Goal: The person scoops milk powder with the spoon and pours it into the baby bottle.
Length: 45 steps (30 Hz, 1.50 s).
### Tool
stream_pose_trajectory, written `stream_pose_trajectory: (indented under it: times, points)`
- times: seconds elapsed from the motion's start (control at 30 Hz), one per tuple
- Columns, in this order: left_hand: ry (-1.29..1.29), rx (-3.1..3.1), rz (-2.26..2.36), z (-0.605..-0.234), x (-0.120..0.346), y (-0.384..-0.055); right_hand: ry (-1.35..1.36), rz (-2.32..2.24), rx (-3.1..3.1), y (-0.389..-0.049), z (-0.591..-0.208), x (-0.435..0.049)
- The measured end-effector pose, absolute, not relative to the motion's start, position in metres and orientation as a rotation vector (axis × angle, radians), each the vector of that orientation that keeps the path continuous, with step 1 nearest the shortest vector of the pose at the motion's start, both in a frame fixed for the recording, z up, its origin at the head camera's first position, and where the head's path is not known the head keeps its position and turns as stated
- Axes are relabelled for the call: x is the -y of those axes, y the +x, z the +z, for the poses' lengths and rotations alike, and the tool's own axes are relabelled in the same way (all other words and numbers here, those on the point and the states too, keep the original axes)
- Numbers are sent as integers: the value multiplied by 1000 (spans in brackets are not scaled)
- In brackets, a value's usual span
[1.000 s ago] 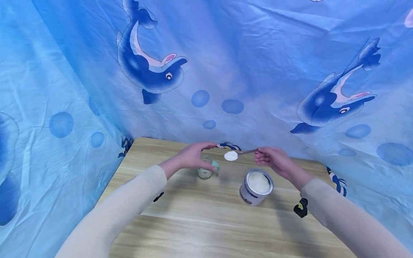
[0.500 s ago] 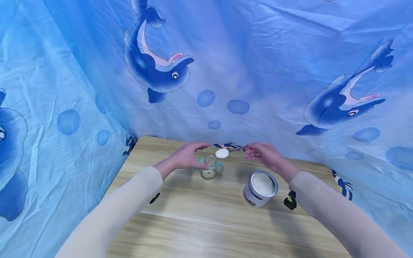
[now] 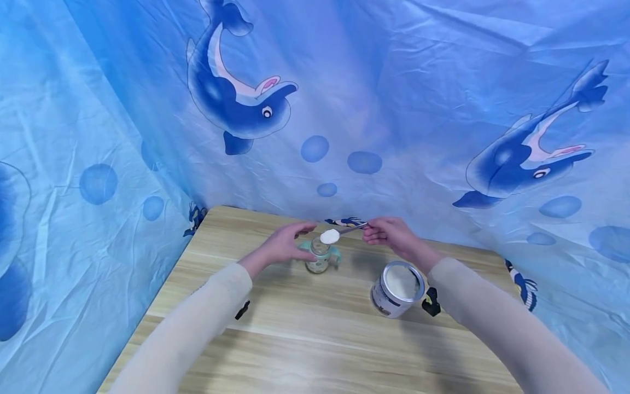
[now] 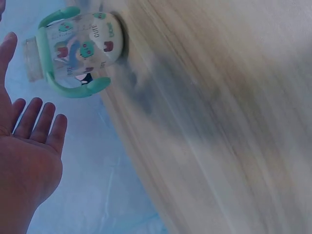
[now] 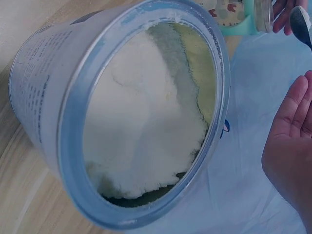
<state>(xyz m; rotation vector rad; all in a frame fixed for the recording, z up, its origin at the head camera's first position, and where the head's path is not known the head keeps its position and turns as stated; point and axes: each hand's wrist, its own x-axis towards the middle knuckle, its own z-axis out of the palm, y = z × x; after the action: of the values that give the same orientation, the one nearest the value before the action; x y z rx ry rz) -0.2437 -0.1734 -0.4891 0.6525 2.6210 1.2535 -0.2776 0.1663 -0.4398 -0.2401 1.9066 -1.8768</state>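
My right hand [image 3: 391, 234] pinches the handle of a spoon [image 3: 353, 227] heaped with white powder [image 3: 330, 236]. The spoon's bowl hovers at the mouth of a clear baby bottle [image 3: 319, 264], which stands upright on the table. Mint-green handles flank the bottle's neck, and the left wrist view shows printed figures on its wall [image 4: 73, 48]. Beside the bottle is my left hand [image 3: 285, 244], fingers extended and thumb apart; in the left wrist view the visible fingers do not touch it. Below my right hand stands an open can [image 3: 386, 301] of white powder [image 5: 136, 112].
Everything stands on a wood-grain table [image 3: 295, 339]. A blue dolphin-print curtain [image 3: 413, 109] hangs behind the table's far edge and along its left side. The can lies close under my right forearm.
My right hand has carried the loaded spoon leftward, from beside the bottle to its mouth. The left hand has stayed near the bottle. The head view has shifted slightly.
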Motion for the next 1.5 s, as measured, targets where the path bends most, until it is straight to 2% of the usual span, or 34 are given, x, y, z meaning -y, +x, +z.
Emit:
stream_pose_trajectory:
  times: [1.07, 1.5]
  points:
    - [540, -2592, 1389, -534, 163, -247, -192, -1842, -2025, -275, -456, -148]
    - [523, -2609, 1397, -536, 161, -248, -254, -1799, -2123, -273, -457, -144]
